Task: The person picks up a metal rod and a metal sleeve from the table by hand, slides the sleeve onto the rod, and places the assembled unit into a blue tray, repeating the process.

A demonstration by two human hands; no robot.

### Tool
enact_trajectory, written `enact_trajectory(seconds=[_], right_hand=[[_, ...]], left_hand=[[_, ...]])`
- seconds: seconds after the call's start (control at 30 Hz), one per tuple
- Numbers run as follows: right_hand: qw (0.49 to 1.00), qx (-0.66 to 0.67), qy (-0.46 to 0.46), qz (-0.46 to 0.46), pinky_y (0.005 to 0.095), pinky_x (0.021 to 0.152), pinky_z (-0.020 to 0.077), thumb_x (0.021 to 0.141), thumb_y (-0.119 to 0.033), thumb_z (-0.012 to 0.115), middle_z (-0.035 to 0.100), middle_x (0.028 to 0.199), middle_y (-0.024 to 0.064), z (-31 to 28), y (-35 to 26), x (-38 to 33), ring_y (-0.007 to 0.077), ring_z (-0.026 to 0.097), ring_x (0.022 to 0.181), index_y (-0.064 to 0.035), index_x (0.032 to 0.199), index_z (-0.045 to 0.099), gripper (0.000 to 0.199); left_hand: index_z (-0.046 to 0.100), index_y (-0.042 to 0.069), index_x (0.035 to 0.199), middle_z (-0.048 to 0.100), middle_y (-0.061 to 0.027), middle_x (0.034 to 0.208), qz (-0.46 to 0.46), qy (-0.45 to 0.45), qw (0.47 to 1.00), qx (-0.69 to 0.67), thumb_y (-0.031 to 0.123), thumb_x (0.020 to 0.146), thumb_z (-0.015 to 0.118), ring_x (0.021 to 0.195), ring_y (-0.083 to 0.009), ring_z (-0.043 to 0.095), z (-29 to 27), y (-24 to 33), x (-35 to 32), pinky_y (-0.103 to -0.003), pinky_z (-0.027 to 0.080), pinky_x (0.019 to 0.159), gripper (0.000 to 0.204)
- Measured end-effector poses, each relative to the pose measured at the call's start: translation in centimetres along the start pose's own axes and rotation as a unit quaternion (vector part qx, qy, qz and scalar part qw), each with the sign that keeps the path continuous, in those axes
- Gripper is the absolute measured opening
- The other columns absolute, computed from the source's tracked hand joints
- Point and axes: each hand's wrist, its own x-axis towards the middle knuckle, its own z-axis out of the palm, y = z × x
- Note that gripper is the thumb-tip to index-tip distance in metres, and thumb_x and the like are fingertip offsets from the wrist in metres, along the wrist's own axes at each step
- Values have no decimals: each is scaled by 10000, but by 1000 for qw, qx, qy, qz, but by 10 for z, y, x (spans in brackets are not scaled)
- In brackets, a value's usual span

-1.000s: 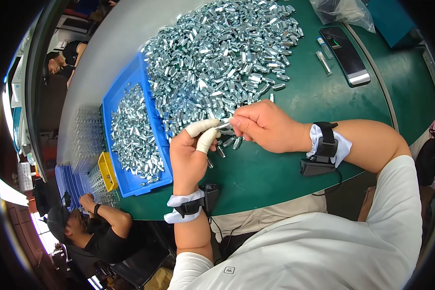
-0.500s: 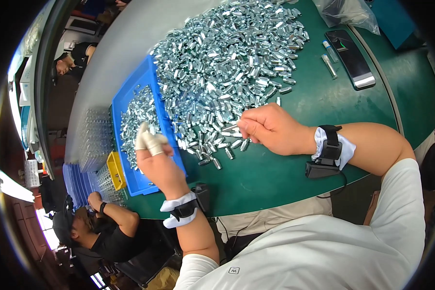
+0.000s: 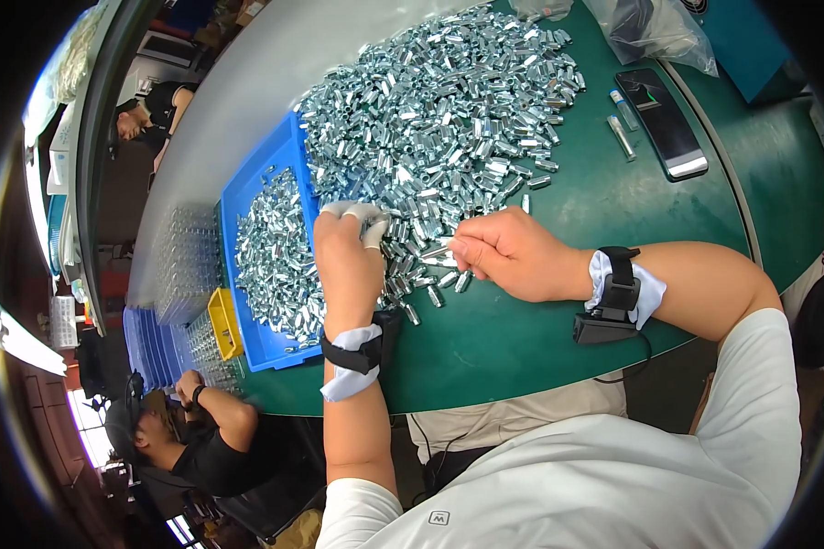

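Note:
A broad heap of shiny hexagonal metal fittings (image 3: 439,110) covers the middle of the green table. My left hand (image 3: 348,252), with white finger cots on its fingers, is at the heap's near left side, beside a blue tray (image 3: 284,352). Its fingers curl toward the thumb over the fittings; what lies between the tips is hidden. To its right, my right hand (image 3: 517,254) is closed in a pinch at the heap's near edge. From its fingertips a slim metal rod (image 3: 438,251) points left, close to the loose fittings.
More fittings fill the blue tray. A small yellow bin (image 3: 225,323) and stacked clear trays (image 3: 185,261) stand left of it. A phone (image 3: 664,123) and two small tubes (image 3: 622,137) lie at the right, below a clear plastic bag (image 3: 655,35). A co-worker (image 3: 197,430) sits at the lower left.
My left hand has moved right, from over the blue tray to the heap's edge, nearer my right hand. My right hand stays almost in place, still pinching the slim rod.

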Motion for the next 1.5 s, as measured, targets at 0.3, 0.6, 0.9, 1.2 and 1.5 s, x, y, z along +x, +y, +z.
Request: enact_trajectory(seconds=[0.3,0.6,0.9,1.2,1.5], right_hand=[[998,42,13,33,257,527,426,1022,-213,480,542,603,11,-3,-1,-2,76,511,552,-24,788,588,319],[998,51,22,43,257,522,419,1023,-219,480,533,596,5,-2,1,-1,73,499,548,-28,793,587,318],[1000,-10,6,15,269,515,419,1020,-226,493,545,595,21,-2,3,-1,93,501,533,-34,797,593,311],[999,44,10,30,248,526,424,1028,-235,482,546,617,4,-3,2,-2,71,507,558,-33,792,592,330],[996,66,-2,65,229,543,428,1032,-250,472,547,646,-8,-4,0,0,55,503,587,-32,786,588,349]], left_hand=[[605,9,1101,682,-98,999,-290,29,644,-708,-32,903,625,849,-159,653,-18,48,-23,-271,528,730,203],[586,3,1102,693,-132,998,-273,26,640,-717,-73,872,646,873,-164,678,-10,58,-28,-269,556,751,250],[651,-3,991,697,-88,854,-279,-34,710,-645,-3,896,657,705,-125,650,-10,61,-31,-215,496,630,96],[661,-11,1057,689,-75,836,-285,60,722,-627,119,965,601,669,-98,605,-23,31,-37,-207,457,590,170],[647,11,1153,672,-83,934,-302,-3,913,-274,114,903,681,683,-82,548,-24,7,-31,-245,468,605,272]])
